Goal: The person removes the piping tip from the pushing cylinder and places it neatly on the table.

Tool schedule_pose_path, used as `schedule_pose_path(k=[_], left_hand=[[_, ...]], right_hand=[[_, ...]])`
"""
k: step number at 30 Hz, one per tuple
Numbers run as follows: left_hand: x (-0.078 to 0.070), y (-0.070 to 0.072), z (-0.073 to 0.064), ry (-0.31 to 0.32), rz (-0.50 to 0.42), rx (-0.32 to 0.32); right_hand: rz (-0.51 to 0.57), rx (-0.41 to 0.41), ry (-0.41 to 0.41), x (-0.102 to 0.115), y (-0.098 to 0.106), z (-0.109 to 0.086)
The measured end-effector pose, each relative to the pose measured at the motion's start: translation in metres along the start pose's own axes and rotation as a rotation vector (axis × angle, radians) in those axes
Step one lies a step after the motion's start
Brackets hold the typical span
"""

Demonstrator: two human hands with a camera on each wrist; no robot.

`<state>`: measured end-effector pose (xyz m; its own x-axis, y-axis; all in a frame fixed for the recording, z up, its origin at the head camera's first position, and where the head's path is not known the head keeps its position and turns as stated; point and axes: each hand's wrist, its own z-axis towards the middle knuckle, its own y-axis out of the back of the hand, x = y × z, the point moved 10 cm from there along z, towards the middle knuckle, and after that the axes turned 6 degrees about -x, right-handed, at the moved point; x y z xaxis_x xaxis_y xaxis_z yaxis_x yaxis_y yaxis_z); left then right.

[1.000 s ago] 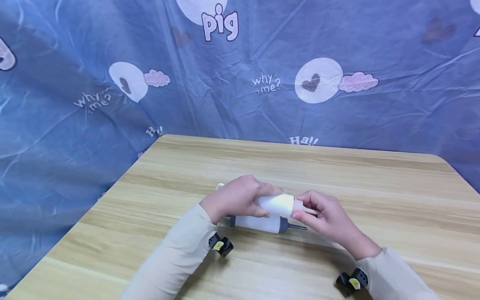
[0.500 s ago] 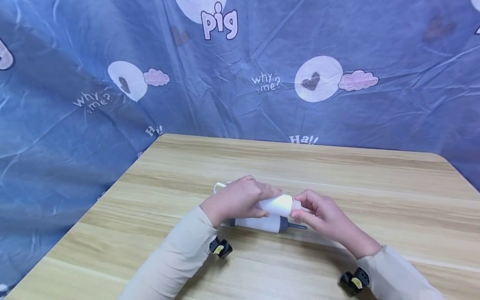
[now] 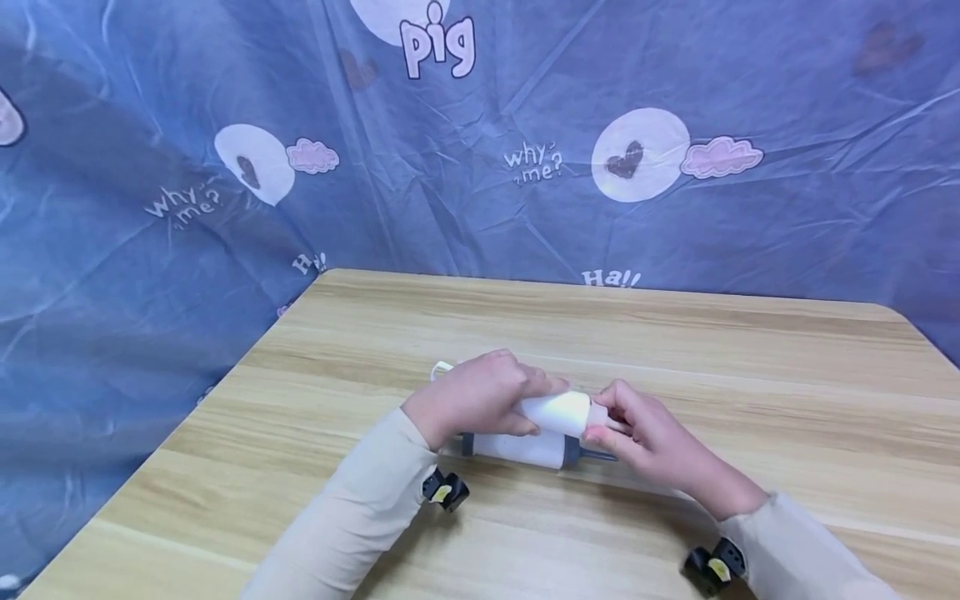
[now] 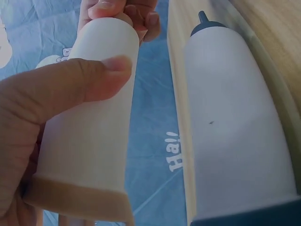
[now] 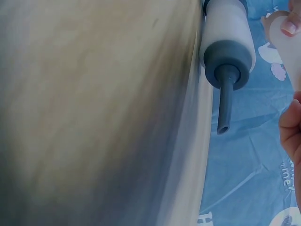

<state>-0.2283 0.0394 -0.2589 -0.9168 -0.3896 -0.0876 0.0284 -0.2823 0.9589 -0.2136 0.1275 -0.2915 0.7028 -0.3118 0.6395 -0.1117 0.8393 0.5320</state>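
My left hand (image 3: 487, 396) grips the body of a white cylinder (image 3: 555, 412), its thumb lying across the side in the left wrist view. That cylinder is tilted above the table and has a tan rim at the near end. At its right end, the fingers of my right hand (image 3: 652, 433) pinch a pale narrow nozzle, mostly hidden by them. Just below lies a second white cylinder (image 3: 517, 450) with dark grey ends; its long grey nozzle (image 5: 225, 106) is plain in the right wrist view. Behind my left hand a thin white loop (image 3: 441, 367) shows.
A wooden table (image 3: 375, 333) carries everything. Beyond its back edge hangs a blue printed curtain (image 3: 450, 167). A small black wrist camera (image 3: 446, 492) sits at the left cuff, and another black camera (image 3: 708, 567) at the right cuff.
Both hands keep their places on the upper cylinder. My right fingers have shifted slightly around its nozzle end. The lower cylinder lies still.
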Motion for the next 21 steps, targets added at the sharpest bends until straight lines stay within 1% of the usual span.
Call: schedule_pose_path(k=[5, 8, 13, 15, 18, 21], left_hand=[[0.002, -0.001, 0.0, 0.043, -0.052, 0.04], [0.003, -0.001, 0.0, 0.064, -0.089, 0.06], [0.008, -0.005, -0.003, 0.084, -0.175, 0.067], [0.01, -0.007, -0.004, 0.09, -0.2, 0.065], [0.011, -0.007, -0.005, 0.092, -0.211, 0.056], [0.011, -0.006, -0.004, 0.098, -0.2, 0.051]], right_hand=[[0.006, -0.016, 0.021, 0.003, 0.001, -0.001], [0.008, -0.019, 0.061, 0.007, 0.001, -0.001], [-0.064, 0.015, 0.236, 0.024, 0.001, 0.001], [-0.098, 0.026, 0.284, 0.028, 0.0, 0.002], [-0.124, 0.029, 0.284, 0.029, 0.001, 0.004], [-0.14, 0.02, 0.245, 0.026, 0.003, 0.005]])
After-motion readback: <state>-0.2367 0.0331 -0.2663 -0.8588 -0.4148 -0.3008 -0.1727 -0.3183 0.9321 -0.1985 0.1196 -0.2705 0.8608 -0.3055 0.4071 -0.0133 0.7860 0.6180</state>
